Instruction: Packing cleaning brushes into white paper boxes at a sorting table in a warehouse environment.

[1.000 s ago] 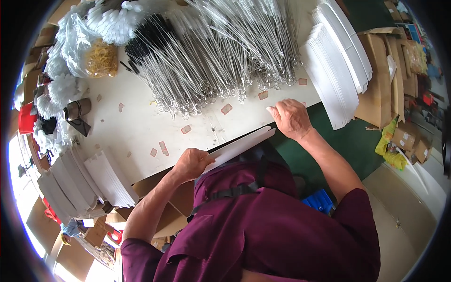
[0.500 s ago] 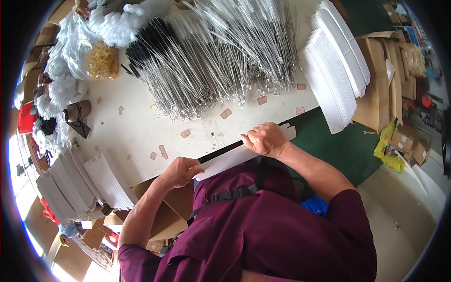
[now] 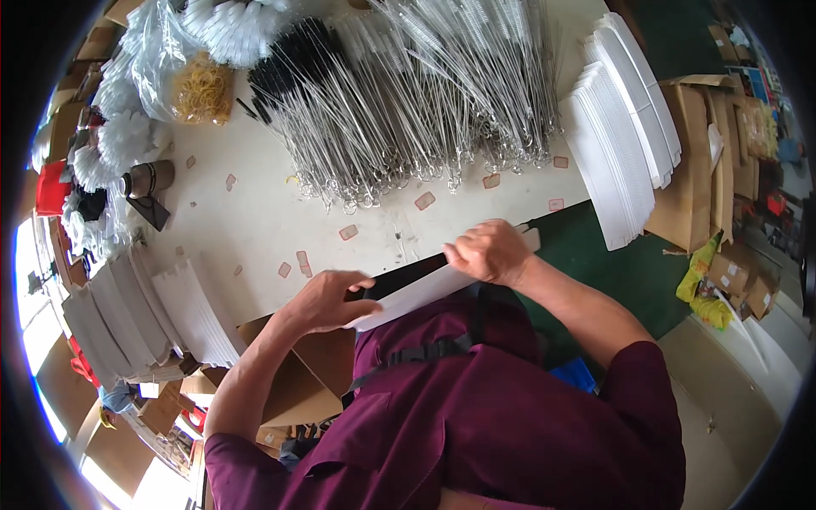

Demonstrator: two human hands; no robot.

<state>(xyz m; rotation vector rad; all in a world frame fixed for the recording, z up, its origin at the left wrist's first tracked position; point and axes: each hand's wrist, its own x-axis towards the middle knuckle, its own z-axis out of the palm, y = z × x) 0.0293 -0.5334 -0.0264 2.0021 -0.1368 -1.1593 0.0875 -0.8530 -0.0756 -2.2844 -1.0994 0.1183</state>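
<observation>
A long, narrow white cardboard box (image 3: 421, 295) lies slantwise against my front, at the table's near edge. My right hand (image 3: 490, 252) is closed around it near its right end, where a small flap sticks out past the knuckles. At the left end is my left hand (image 3: 330, 301), with thumb and fingers spread apart and the thumb by the box's edge. Beyond both hands, a wide heap of thin wire straw brushes (image 3: 408, 110) with looped ends covers the middle of the table (image 3: 255, 195).
Stacks of flat white cartons stand at the right (image 3: 608, 161) and at the left (image 3: 197, 310). Farther left are a bag of yellow rubber bands (image 3: 202, 89), a metal cup (image 3: 149, 179) and clear plastic bundles (image 3: 127, 149). An open brown carton (image 3: 297, 387) sits below the table edge.
My left hand has opened, its fingers lifting away from the thumb. My right hand keeps its hold on the box. The whole view has shifted slightly.
</observation>
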